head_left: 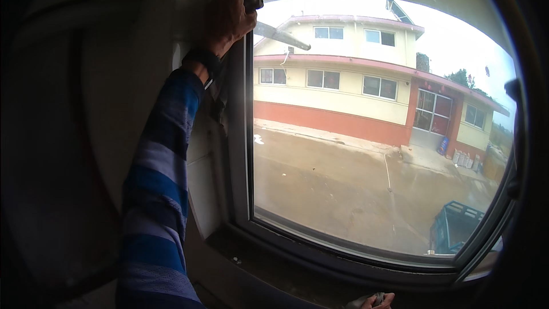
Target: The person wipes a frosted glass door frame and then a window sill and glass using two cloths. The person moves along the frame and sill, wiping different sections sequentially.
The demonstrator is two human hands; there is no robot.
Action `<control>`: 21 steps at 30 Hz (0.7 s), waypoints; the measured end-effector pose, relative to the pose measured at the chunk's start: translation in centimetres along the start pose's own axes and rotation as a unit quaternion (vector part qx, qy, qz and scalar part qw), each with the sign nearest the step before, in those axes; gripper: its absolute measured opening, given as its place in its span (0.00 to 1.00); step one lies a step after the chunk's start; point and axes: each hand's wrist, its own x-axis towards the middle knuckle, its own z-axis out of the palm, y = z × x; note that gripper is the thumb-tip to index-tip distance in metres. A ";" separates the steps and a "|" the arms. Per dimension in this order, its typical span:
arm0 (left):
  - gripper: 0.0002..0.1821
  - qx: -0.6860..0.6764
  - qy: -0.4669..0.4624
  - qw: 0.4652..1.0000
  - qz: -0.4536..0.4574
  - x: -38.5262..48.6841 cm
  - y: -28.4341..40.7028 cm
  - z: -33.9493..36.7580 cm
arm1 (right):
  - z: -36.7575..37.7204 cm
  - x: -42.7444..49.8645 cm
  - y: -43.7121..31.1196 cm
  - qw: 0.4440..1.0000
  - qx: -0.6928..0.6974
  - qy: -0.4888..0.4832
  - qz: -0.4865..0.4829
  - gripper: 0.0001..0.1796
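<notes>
My left hand (pixel 229 15), in a blue striped sleeve with a dark band at the wrist, is raised to the upper left side of the window frame (pixel 240 137). Its fingers are closed on a dark, crumpled cloth (pixel 253 0). Just right of that hand, a long grey piece with a rounded tip (pixel 285 36) shows against the glass; whether it is held or lies beyond the pane I cannot tell. Low at the picture's bottom edge, only the fingers of my right hand (pixel 383 301) show, gripping a greyish cloth (pixel 362 301) near the sill.
A dark window sill (pixel 300 281) runs under the pane, with a small white scrap (pixel 236 260) on it. Left of the frame is a shadowed wall. Through the glass are a wet yard, a teal plastic crate (pixel 456 227) and a cream and red building (pixel 334 111).
</notes>
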 end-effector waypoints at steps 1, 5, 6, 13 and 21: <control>0.28 -0.029 0.027 0.999 0.014 0.0 -0.1 0.3 | 0.2 0.1 0.1 1.000 -0.015 0.009 0.005 0.15; 0.18 -0.025 0.048 0.993 0.107 0.1 -1.8 1.1 | 0.1 0.0 -0.4 0.999 -0.030 0.010 0.014 0.15; 0.16 0.074 0.066 0.983 0.157 0.4 -2.1 1.5 | -0.1 0.1 -0.6 1.000 -0.020 0.009 0.015 0.15; 0.18 -0.072 0.011 0.996 -0.053 -0.5 -1.4 1.6 | -0.9 0.2 -2.0 0.999 -0.005 0.007 0.046 0.16; 0.16 -0.100 0.028 0.995 0.001 -11.1 1.2 -0.4 | -0.7 0.3 -2.0 1.000 0.012 0.013 0.022 0.17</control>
